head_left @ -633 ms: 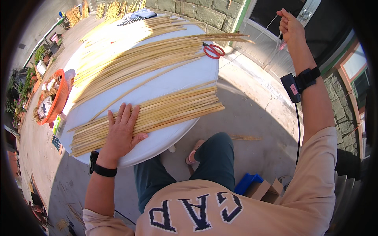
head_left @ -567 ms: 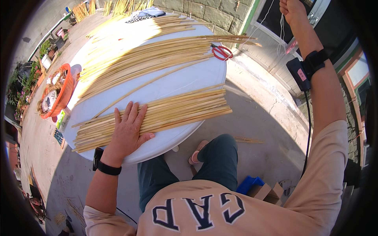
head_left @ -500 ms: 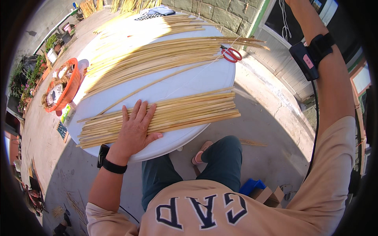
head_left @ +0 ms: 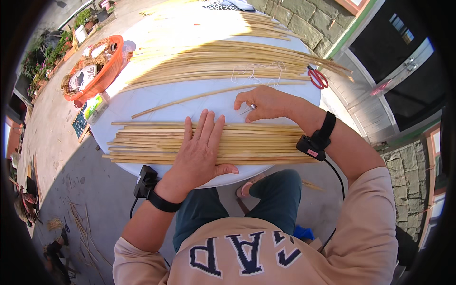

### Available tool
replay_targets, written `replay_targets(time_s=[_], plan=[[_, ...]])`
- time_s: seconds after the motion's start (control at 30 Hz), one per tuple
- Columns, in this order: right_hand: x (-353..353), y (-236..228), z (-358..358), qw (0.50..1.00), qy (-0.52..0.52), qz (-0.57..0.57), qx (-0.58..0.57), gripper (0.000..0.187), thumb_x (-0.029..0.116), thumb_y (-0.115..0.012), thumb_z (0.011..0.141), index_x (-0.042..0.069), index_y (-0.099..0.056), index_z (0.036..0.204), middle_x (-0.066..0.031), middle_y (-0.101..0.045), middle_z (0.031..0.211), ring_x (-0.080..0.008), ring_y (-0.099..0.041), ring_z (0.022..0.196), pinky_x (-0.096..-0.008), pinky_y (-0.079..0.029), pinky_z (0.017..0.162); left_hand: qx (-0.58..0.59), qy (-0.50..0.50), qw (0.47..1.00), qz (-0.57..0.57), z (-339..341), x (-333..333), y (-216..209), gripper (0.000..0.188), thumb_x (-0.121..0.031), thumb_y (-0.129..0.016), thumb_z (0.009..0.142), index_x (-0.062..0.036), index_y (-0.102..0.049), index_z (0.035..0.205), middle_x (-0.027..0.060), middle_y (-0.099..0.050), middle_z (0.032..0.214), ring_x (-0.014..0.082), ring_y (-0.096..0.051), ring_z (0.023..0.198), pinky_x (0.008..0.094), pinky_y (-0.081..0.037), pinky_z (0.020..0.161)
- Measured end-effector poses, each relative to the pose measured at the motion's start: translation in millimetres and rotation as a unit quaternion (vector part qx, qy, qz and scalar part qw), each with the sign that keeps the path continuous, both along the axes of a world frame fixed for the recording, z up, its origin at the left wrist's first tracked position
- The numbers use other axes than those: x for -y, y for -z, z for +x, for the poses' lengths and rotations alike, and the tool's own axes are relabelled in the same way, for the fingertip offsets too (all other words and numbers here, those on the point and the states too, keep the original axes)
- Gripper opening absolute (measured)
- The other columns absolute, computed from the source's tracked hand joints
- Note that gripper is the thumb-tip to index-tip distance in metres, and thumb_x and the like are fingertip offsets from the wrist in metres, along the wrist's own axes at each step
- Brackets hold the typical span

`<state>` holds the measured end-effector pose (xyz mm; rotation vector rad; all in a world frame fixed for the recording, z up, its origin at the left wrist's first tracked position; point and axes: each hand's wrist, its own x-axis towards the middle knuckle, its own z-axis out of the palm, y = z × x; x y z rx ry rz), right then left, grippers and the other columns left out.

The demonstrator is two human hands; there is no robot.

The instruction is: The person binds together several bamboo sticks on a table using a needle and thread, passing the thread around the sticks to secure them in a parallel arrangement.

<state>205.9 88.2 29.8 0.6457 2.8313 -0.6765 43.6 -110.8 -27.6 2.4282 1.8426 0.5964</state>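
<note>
My left hand (head_left: 202, 148) lies flat across a row of pale straw-coloured stalks (head_left: 266, 142), fingers stretched out. The stalks rest side by side along the near edge of the white round table (head_left: 116, 110). Just beyond the row, my right hand (head_left: 268, 103) is closed in a pinch on a thin needle (head_left: 244, 113). A silvery band (head_left: 252, 107) shows at its fingers. Loose white thread (head_left: 259, 72) curls on the table above that hand. Between the row and the farther stalks lies one single stalk (head_left: 183, 101).
More long stalks (head_left: 204, 59) cover the far half of the table, partly in glaring sun. Red-handled scissors (head_left: 318, 78) sit at the right edge. An orange basket (head_left: 110, 71) with odds and ends stands at the left, beside a clear box (head_left: 97, 108).
My right hand has come down from high on the right to just above the stalk row. The white thread, stretched before, is now slack and curled. My left hand stays on the stalks.
</note>
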Motion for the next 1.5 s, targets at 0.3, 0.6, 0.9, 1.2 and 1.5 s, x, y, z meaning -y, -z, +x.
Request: replay_targets(time_s=[0.3,0.6,0.9,1.2,1.5], plan=[[7,43,-6,0.975,-0.061,0.154,-0.149,0.021,0.024,-0.061,0.083,0.004,-0.055,0.082,-0.0161,-0.063,0.069,-0.0361,-0.061,0.064,-0.0438,-0.048,0.060,0.030,-0.006,0.999,-0.010,0,-1,1,0.119,-0.068,-0.066,0.058,0.0022,-0.021,0.144,0.0260,-0.036,0.140,0.0371,-0.028,0.137,0.0550,-0.012,0.113],[2,44,-37,0.903,-0.187,0.312,-0.230,0.016,0.015,-0.060,0.084,0.003,-0.050,0.081,-0.0126,-0.059,0.070,-0.0300,-0.063,0.061,-0.0375,-0.050,0.050,-0.050,-0.014,0.999,0.014,1,-7,1,0.109,-0.075,-0.059,0.062,0.0002,-0.038,0.138,0.0252,-0.039,0.137,0.0383,-0.030,0.135,0.0537,-0.013,0.113],[-3,52,-55,0.888,-0.219,0.339,-0.222,0.017,0.018,-0.059,0.086,0.004,-0.050,0.081,-0.0110,-0.057,0.070,-0.0271,-0.061,0.059,-0.0348,-0.050,0.050,-0.024,-0.014,0.999,0.022,0,-8,1,0.114,-0.072,-0.064,0.059,0.0078,-0.037,0.135,0.0247,-0.041,0.130,0.0379,-0.037,0.127,0.0486,-0.019,0.114],[4,55,-48,0.911,-0.152,0.345,-0.169,0.018,0.018,-0.060,0.084,0.003,-0.050,0.083,-0.0128,-0.059,0.069,-0.0284,-0.062,0.060,-0.0366,-0.050,0.051,-0.044,-0.014,0.998,0.033,1,-10,4,0.093,-0.062,-0.057,0.078,0.0099,-0.039,0.133,0.0267,-0.042,0.131,0.0381,-0.036,0.128,0.0478,-0.020,0.113],[6,50,-43,0.934,-0.107,0.309,-0.145,0.020,0.019,-0.061,0.085,0.002,-0.050,0.085,-0.0153,-0.061,0.070,-0.0316,-0.064,0.062,-0.0390,-0.051,0.053,-0.054,-0.014,0.998,0.010,2,-9,3,0.086,-0.060,-0.049,0.085,0.0083,-0.035,0.137,0.0274,-0.040,0.135,0.0388,-0.032,0.132,0.0490,-0.019,0.113]])
